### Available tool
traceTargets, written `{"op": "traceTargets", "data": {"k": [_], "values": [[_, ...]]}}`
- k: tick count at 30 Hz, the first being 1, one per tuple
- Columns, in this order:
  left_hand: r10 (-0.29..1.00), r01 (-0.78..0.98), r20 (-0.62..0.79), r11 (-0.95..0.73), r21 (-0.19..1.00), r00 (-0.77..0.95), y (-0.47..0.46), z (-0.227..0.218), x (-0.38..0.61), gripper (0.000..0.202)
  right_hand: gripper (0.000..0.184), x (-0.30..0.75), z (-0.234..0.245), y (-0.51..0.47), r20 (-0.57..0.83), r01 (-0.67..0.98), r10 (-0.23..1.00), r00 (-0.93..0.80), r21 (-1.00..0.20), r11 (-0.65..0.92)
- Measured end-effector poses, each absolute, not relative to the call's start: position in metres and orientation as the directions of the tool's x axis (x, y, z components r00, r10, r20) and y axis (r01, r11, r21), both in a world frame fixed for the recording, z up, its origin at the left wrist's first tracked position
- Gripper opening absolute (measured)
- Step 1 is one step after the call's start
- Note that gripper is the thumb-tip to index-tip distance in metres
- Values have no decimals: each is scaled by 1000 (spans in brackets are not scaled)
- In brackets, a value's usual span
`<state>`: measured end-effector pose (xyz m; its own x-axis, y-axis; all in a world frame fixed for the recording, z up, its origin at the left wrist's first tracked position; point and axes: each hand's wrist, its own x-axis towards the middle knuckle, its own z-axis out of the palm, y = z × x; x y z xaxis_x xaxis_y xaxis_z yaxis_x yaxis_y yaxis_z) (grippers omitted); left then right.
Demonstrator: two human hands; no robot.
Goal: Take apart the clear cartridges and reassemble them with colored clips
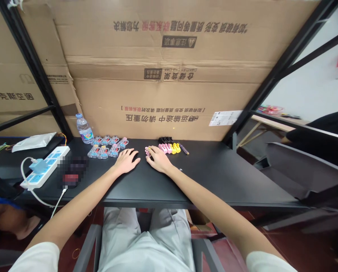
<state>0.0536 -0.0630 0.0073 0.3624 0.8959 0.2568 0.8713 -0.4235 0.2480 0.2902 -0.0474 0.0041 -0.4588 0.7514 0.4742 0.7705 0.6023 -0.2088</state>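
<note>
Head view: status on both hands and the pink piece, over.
Left hand flat on table, empty. Right hand on pink piece, grip unclear. Clip row just beyond; nothing blocking.

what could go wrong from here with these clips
The right hand might flick the pink clip at its fingertips across the table. The left hand lies close to the clear packets and may scatter them. The water bottle stands near the power strip; a spill would be risky.
</note>
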Motion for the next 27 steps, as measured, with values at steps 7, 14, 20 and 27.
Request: {"op": "traceTargets", "data": {"k": [7,14,20,27], "values": [[904,856,259,-411,312,340,-63,3,52,51,48,302,3,-46,415,719,769,-486,-309,622],[901,789,277,-429,440,336,-62,10,51,55,53,298,5,-48,436,576,791,-428,-543,611],[927,551,264,-371,747,266,-53,30,50,63,68,294,8,-32,440,357,838,-323,-763,539],[919,333,301,-376,865,256,-52,35,46,66,76,304,10,-27,433,313,835,-339,-786,534]]}}
